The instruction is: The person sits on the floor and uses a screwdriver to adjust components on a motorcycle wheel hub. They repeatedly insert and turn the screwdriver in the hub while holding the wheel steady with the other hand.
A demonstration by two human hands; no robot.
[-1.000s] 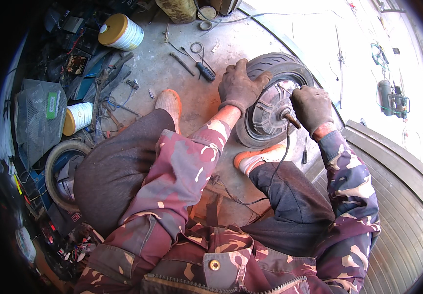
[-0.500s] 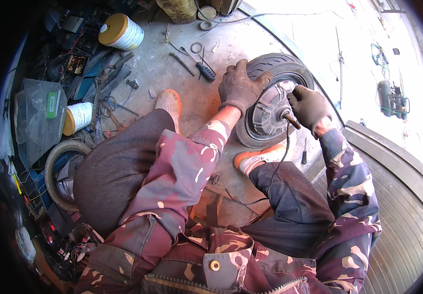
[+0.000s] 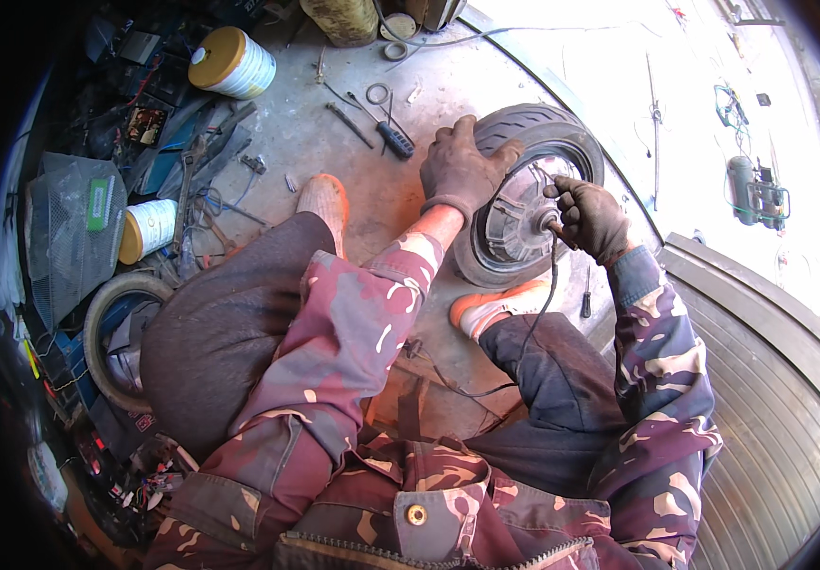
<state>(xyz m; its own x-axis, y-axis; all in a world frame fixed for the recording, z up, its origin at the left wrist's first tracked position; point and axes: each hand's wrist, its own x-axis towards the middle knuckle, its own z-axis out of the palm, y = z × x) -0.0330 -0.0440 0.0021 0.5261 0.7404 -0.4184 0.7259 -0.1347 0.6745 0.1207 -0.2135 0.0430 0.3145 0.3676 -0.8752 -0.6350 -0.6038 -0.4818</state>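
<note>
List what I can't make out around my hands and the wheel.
All in the head view:
Axle: its outer end is hidden by the right hand.
Thin item near that hand: too small to identify.
Tyre: the patch under the left hand is covered by it.
Wheel hub: its far face is hidden by the wheel's near side.
Ground at upper right: fine detail is lost to glare.

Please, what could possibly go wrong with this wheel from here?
The black rubber wheel with a grey metal hub might roll or tip if the dark-gloved left hand loses its grip, perhaps against the orange-and-white right shoe close by. The thin black cable from the wheel's centre hangs near the dark-trousered right leg, so it could snag if that leg moves.
</note>
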